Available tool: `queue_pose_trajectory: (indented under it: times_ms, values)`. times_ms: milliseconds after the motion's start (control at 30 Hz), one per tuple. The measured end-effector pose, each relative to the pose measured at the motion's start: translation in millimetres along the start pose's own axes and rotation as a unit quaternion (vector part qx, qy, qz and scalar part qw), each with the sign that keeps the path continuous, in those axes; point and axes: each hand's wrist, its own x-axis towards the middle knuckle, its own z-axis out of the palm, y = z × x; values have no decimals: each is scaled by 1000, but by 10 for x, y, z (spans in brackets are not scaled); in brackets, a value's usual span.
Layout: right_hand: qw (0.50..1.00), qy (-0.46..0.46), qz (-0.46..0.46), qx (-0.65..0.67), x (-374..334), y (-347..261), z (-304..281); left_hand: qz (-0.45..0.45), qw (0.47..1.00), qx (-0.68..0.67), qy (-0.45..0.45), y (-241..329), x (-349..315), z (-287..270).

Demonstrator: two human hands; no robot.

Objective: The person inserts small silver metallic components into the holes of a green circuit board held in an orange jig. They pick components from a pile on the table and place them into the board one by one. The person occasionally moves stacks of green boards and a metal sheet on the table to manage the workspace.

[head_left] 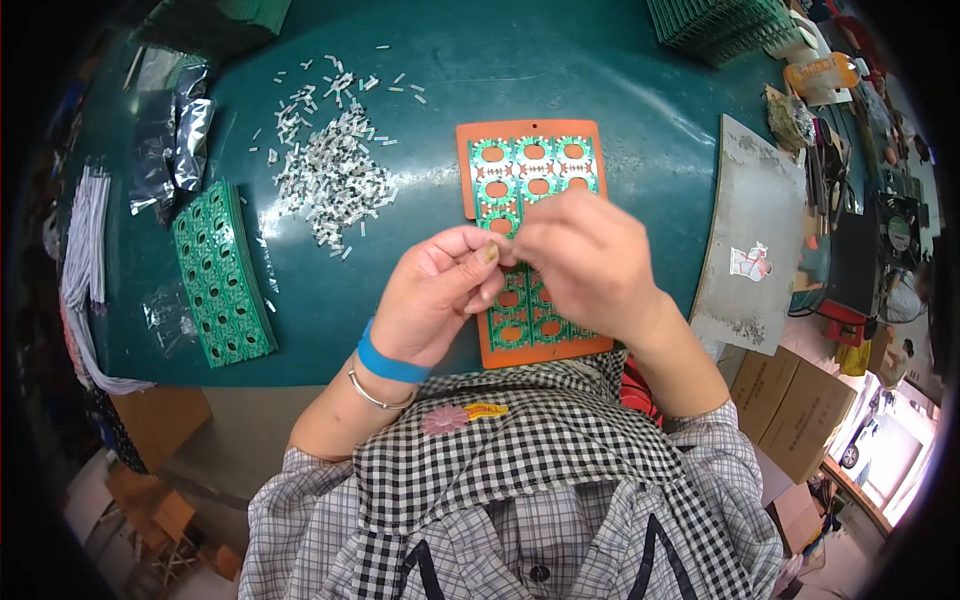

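Both my hands meet over a green and white circuit board panel [516,180] with rows of oval openings. The panel lies on an orange holder plate [545,356] in front of me. My left hand [437,285], with a blue band and a bangle at the wrist, is closed in a pinch of thumb and forefinger. Against its fingertips, my right hand [590,262] is also pinched, its fingers slightly blurred. What sits between the fingertips is too small and covered to make out. The hands hide the panel's middle.
Left of the holder is a pile of small white and grey parts [335,180]. Farther left are stacked green boards [225,280], dark plastic bags [170,145] and bundled white wires [88,240]. A worn grey board [745,240] lies right; more green boards [715,25] stand behind.
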Motion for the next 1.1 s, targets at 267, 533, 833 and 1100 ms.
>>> queue_pose_trajectory:
  times_ms: [267,533,833,1100]
  values:
    - [969,-57,238,39,-78,337,-118,229,754,596,155,388,-90,-303]
    - [961,-78,261,58,-62,421,-109,156,689,706,49,406,-229,-347]
    - [968,-111,222,37,-68,423,-145,227,637,735,43,312,-170,-326]
    - [971,-116,207,14,-80,423,-139,114,798,584,98,315,-214,-290]
